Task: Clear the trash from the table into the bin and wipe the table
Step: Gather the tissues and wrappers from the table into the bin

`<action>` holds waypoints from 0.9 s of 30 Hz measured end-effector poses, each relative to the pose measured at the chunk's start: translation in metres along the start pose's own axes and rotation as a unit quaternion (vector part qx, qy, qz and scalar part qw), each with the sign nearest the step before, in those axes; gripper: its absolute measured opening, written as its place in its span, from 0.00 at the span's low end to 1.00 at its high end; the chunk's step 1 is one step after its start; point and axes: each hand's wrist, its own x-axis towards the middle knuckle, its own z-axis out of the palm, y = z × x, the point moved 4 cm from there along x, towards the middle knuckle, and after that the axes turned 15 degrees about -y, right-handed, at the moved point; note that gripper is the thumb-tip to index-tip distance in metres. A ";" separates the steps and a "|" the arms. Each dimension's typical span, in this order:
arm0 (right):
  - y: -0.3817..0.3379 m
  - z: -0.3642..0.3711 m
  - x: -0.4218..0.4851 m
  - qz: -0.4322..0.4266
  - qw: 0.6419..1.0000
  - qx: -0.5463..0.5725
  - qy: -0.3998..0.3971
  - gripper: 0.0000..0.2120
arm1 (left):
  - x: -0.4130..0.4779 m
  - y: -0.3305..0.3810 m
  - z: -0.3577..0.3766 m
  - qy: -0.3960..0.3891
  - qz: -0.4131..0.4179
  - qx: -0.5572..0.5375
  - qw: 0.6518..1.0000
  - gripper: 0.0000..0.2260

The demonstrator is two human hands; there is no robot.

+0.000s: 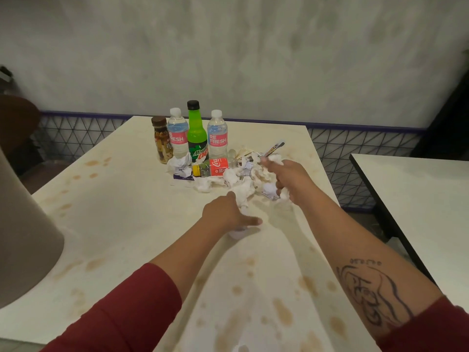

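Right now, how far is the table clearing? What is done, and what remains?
Nothing looks finished yet. In hand: the right hand grips crumpled tissues; the left hand covers a small paper ball, grip unclear. Left: the tissue pile, the lying Coca-Cola bottle, the Mountain Dew bottle, two Refresh water bottles and a brown drink bottle sit on the table, and its brown stains await wiping.

Two water bottles (177,135) (217,134), one green soda bottle (196,133), one brown coffee bottle (162,141) and one cola bottle (215,167) make five; two tables (114,224) (418,189) are in view; crumpled tissues (243,189) overlap beyond counting.
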 end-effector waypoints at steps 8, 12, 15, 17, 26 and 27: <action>0.043 0.009 -0.017 0.122 0.918 -0.325 -0.190 0.40 | 0.008 -0.004 0.013 -0.037 0.018 -0.022 0.999 0.11; 0.046 0.006 -0.023 0.170 0.857 -0.450 -0.186 0.41 | 0.010 -0.006 0.002 0.037 0.063 -0.119 0.990 0.10; 0.042 -0.001 -0.022 0.146 0.866 -0.452 -0.155 0.35 | 0.008 -0.007 -0.006 0.065 0.085 -0.191 0.976 0.04; 0.038 -0.010 -0.019 0.109 0.901 -0.397 -0.133 0.29 | 0.008 -0.011 -0.007 0.074 0.077 -0.222 0.969 0.06; 0.018 -0.060 0.012 -0.091 0.986 -0.070 0.118 0.15 | 0.011 -0.014 0.001 0.041 0.046 -0.264 0.962 0.02; 0.018 -0.061 0.016 -0.103 0.981 -0.109 0.126 0.14 | 0.011 -0.013 0.002 0.038 0.047 -0.267 0.962 0.05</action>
